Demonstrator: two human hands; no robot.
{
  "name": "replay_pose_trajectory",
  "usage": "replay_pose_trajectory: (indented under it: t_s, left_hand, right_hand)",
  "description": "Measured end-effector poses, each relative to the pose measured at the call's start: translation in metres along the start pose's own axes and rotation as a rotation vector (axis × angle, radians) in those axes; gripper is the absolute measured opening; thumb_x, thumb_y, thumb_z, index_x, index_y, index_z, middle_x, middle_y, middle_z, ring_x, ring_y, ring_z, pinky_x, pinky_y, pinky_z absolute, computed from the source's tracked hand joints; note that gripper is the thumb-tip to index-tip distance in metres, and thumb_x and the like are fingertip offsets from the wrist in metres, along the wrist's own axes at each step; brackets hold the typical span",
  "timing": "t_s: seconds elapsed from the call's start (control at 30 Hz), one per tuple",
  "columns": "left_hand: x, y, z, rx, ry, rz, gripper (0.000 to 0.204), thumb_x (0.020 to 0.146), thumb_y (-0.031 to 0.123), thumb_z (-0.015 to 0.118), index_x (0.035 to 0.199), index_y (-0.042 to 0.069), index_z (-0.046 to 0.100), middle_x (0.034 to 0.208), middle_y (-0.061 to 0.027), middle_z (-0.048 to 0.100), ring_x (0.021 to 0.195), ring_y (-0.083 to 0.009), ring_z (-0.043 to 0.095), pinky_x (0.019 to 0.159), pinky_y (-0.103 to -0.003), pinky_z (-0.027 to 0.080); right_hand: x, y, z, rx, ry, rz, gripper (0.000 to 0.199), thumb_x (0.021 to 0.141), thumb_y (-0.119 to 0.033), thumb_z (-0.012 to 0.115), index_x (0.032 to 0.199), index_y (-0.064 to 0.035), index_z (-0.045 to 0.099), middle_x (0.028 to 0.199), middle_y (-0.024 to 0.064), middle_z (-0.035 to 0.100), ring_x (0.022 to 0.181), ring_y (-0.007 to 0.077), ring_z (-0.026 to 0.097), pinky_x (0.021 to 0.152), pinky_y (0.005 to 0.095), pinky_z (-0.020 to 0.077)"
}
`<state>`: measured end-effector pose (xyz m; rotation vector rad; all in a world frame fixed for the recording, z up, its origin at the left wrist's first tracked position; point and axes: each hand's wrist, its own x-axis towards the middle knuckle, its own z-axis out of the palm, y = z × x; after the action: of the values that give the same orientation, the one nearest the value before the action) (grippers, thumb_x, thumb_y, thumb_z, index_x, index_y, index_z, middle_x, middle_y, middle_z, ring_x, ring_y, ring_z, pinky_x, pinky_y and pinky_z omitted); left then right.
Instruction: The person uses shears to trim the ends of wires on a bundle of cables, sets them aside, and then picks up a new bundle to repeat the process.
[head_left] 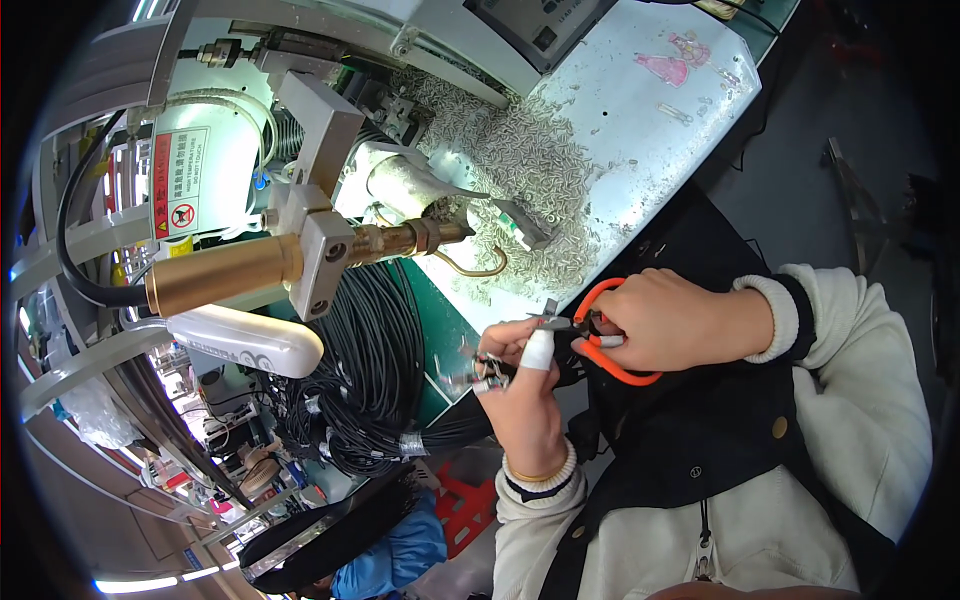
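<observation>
From where I'm stood, going L to R off one landmark, the white tabletop: the brass barrel sits left of it, w/ the bundle of black cables looped down beside its lower left corner. That's a lot of cable, so prob. plenty left — but which strands are done I can't tell from here. On the tabletop's left half lies a big heap of tiny silver pieces, prob. offcuts or loose fittings, which would suggest a fair bit of work behind it; exact count n/a.

Just off the tabletop's near edge, the L hand, thumb in white tape, has its fingers curled in around some small dark-and-silver wire ends. They poke out past the fingers on the L side, blurred, so no fine detail. The piece in hand looks mid-job to me, not finished.

Next along, same edge: the orange-handled pliers, metal nose right by the L thumb and forefinger; can't tell if anything's btwn the jaws. Last, the R hand, also off that edge — fingers wrapped on the handles, firm grip AFAICT.
</observation>
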<state>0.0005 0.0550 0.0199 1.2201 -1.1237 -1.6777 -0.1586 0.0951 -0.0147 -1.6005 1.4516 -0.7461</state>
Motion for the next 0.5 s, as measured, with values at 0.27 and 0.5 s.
replay_pose_trajectory:
  t_s: [0.27,0.5]
  left_hand:
    - [0.062,0.008,-0.003,-0.279,-0.169,-0.173,0.009,0.081,0.003,0.055,0.089,0.003,0.052,0.063,0.0038,0.04,0.047,-0.0028,0.031,0.039,-0.017,0.021]
    - [0.077,0.009,-0.001,-0.195,-0.163,-0.149,0.012,0.08,0.005,0.057,0.09,0.002,0.051,0.062,0.0041,0.038,0.045,-0.0027,0.029,0.038,-0.017,0.02]
  right_hand:
    - [0.021,-0.002,-0.017,0.429,0.303,-0.028,0.025,0.08,-0.021,0.058,0.072,0.0015,0.049,0.05,0.0097,0.048,0.041,0.0175,0.046,0.043,0.0294,0.0374]
    - [0.07,0.004,-0.032,0.318,0.343,-0.032,0.02,0.082,-0.017,0.054,0.082,0.0025,0.048,0.054,0.0082,0.048,0.044,0.0122,0.044,0.044,0.0266,0.0367]
